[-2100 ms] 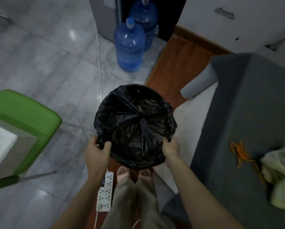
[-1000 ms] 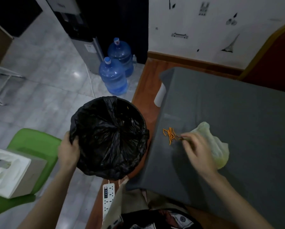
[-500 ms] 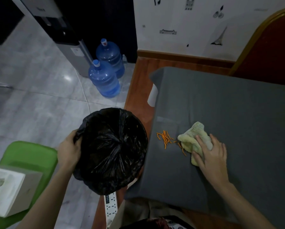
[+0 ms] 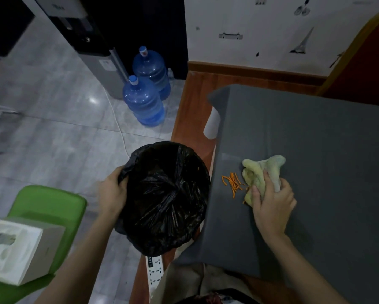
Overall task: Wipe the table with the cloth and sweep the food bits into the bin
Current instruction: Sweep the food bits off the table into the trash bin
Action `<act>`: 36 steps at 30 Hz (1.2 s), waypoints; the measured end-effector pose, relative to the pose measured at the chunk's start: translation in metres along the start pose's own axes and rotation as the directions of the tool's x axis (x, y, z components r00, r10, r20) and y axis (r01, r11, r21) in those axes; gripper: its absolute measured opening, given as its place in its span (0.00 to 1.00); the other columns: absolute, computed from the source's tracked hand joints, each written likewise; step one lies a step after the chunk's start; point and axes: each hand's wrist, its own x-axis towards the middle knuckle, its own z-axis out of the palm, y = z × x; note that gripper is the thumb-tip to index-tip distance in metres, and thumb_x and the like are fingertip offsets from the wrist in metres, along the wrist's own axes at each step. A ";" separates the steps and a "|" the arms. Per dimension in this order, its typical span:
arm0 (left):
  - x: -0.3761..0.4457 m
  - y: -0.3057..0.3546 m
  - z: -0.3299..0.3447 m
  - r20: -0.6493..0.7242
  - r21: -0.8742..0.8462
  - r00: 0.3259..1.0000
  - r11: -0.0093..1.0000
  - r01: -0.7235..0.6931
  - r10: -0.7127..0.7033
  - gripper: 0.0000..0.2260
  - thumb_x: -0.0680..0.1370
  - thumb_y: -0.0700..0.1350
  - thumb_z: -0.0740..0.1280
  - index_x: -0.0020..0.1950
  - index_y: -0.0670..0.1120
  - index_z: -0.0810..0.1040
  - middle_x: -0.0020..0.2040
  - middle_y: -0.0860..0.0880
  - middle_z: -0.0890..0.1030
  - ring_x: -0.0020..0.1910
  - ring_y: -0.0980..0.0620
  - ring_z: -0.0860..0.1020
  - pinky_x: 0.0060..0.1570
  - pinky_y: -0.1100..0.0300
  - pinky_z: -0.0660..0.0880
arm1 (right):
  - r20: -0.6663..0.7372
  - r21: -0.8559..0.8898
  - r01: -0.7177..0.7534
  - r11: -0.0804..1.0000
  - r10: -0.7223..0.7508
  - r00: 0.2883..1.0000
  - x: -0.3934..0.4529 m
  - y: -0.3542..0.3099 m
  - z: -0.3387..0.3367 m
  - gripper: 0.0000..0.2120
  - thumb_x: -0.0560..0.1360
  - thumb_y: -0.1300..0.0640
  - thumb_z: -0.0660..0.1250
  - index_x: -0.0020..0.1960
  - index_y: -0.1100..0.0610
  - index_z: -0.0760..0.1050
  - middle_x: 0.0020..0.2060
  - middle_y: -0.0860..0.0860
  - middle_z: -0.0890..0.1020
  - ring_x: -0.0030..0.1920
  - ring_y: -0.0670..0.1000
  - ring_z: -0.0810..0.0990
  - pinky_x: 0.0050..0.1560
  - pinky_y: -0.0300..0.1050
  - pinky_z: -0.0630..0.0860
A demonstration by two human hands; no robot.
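Observation:
A bin (image 4: 166, 196) lined with a black plastic bag sits against the left edge of the grey-covered table (image 4: 316, 139). My left hand (image 4: 111, 194) grips the bin's left rim. My right hand (image 4: 272, 202) presses down on a crumpled yellow-green cloth (image 4: 261, 170) lying on the table. A small cluster of orange food strips (image 4: 232, 183) lies just left of the cloth, between it and the table edge next to the bin. A few strips peek out under the cloth's lower edge.
Two blue water jugs (image 4: 144, 102) stand on the tiled floor beside a water dispenser (image 4: 91, 47). A green stool (image 4: 45, 213) with a white tissue box (image 4: 15, 249) is at lower left. A white power strip (image 4: 155, 270) lies on the floor below the bin. A red chair (image 4: 364, 62) stands at far right.
My right hand left the bin, reached the table and came down on the cloth, pushing it left toward the orange strips. The bin, held by my left hand, now sits against the table edge.

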 end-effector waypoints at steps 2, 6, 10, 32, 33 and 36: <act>0.001 0.000 -0.001 0.002 0.025 1.000 1.000 -0.004 0.004 0.12 0.79 0.38 0.63 0.62 0.43 0.78 0.51 0.37 0.83 0.50 0.36 0.80 0.46 0.49 0.72 | 0.009 0.040 0.073 0.997 -0.073 0.997 -0.002 -0.021 0.008 0.25 0.75 0.45 0.61 0.70 0.52 0.70 0.59 0.62 0.71 0.55 0.62 0.71 0.53 0.59 0.70; 0.002 0.000 -0.001 0.021 0.064 1.000 0.998 -0.006 0.004 0.12 0.79 0.38 0.63 0.60 0.42 0.78 0.50 0.36 0.83 0.50 0.35 0.79 0.46 0.48 0.72 | 0.072 0.067 0.292 0.954 -0.296 0.952 -0.010 -0.070 0.025 0.24 0.73 0.49 0.66 0.69 0.51 0.73 0.58 0.59 0.73 0.52 0.59 0.73 0.49 0.56 0.72; 0.000 -0.001 -0.002 0.027 0.069 1.000 0.998 0.010 -0.012 0.11 0.79 0.38 0.63 0.60 0.40 0.78 0.50 0.35 0.82 0.50 0.34 0.79 0.44 0.50 0.71 | 0.081 0.136 0.317 0.939 -0.329 0.941 -0.009 -0.089 0.027 0.21 0.74 0.52 0.67 0.66 0.51 0.75 0.60 0.58 0.74 0.53 0.57 0.73 0.50 0.55 0.73; -0.022 -0.005 -0.004 -0.015 0.022 0.998 0.998 0.062 -0.061 0.12 0.78 0.35 0.62 0.61 0.36 0.77 0.54 0.35 0.81 0.53 0.36 0.78 0.42 0.59 0.61 | 0.018 0.120 0.070 0.990 -0.073 0.997 -0.032 -0.040 0.013 0.20 0.76 0.52 0.64 0.66 0.54 0.74 0.61 0.63 0.72 0.55 0.62 0.71 0.52 0.57 0.71; -0.023 -0.005 -0.005 -0.016 0.026 0.998 0.998 0.062 -0.062 0.12 0.78 0.35 0.62 0.61 0.37 0.77 0.54 0.35 0.81 0.53 0.36 0.78 0.43 0.58 0.62 | 0.037 0.128 0.104 0.986 -0.110 0.993 -0.032 -0.051 0.016 0.20 0.75 0.53 0.67 0.67 0.53 0.74 0.60 0.62 0.72 0.55 0.61 0.72 0.52 0.57 0.71; -0.025 -0.008 -0.005 -0.020 0.045 0.998 0.997 0.067 -0.066 0.12 0.78 0.35 0.62 0.61 0.37 0.77 0.53 0.35 0.82 0.52 0.35 0.78 0.43 0.55 0.65 | 0.073 0.163 0.216 0.963 -0.230 0.970 -0.026 -0.077 0.021 0.21 0.74 0.54 0.70 0.67 0.52 0.74 0.59 0.61 0.74 0.53 0.62 0.75 0.51 0.58 0.74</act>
